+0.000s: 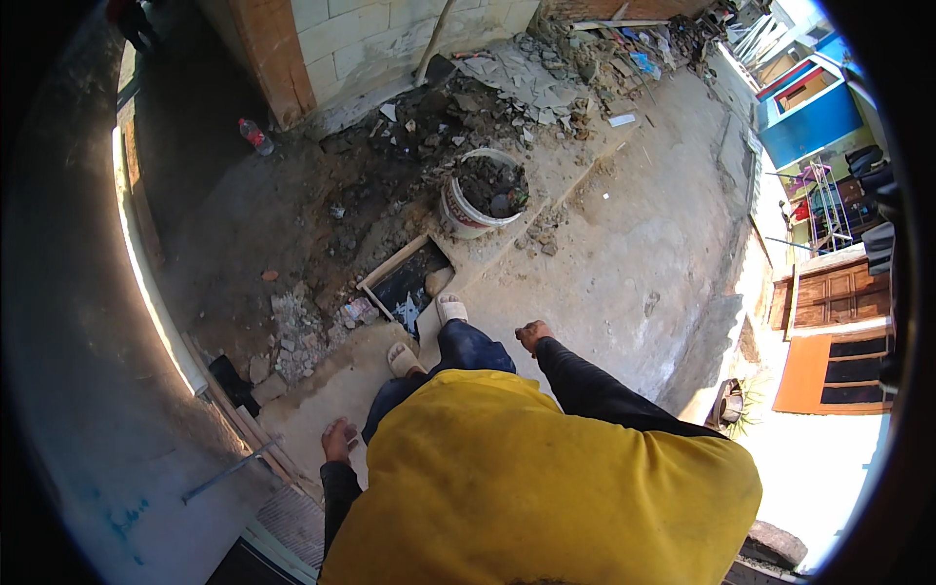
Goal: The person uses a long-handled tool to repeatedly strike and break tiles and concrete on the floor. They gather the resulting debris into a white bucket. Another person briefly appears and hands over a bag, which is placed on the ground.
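"what are your hands doing?"

"my right hand hangs out over the pale concrete, fingers curled in. i cannot tell whether they close on something small. my left hand is low by my other leg, fingers loosely apart, and i see nothing in it."

"and the bucket?"

"the white bucket stands ahead of me, past my sandals, just beyond the wood-edged pit. neither hand touches it. the nearer one is my right."

"heavy?"

"i'd judge so. it's packed nearly to the brim with dark rubble, so i'd expect a dense, awkward load."

"where would you grip it?"

"by the rim, one hand on each side. i can't make out a handle. the wall looks like stiff plastic, though a thin lip could bite into bare fingers, and grit might make it slippery."

"fragile?"

"not the contents, i think. the rim might flex under that weight, so i'd favour a palm beneath the base. loose bits could spill if it tips, and the pit is close by."
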Motion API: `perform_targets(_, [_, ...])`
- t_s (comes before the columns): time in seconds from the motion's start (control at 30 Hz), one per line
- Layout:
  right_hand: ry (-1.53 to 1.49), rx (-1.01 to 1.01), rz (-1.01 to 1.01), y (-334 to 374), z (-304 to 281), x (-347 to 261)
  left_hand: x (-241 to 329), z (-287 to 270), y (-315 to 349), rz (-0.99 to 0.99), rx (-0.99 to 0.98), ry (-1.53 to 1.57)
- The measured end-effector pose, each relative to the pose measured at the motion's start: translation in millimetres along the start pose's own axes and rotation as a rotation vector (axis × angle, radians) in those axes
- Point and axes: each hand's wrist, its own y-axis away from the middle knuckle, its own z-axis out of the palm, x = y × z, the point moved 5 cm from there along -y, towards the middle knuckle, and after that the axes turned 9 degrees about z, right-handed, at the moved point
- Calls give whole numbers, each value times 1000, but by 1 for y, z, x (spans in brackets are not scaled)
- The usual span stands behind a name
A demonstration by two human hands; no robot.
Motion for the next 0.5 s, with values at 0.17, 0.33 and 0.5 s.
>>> perform_targets(0.17, [-88,-12,37,-1,-14,6,-12,12,2,-17,-24,35])
perform_targets(0.33, [-229,-178,163,-2,-10,11,-17,20,2,-6,-37,48])
perform_targets(0.5, [-168,-307,134,9,4,5,-18,14,4,-22,4,-4])
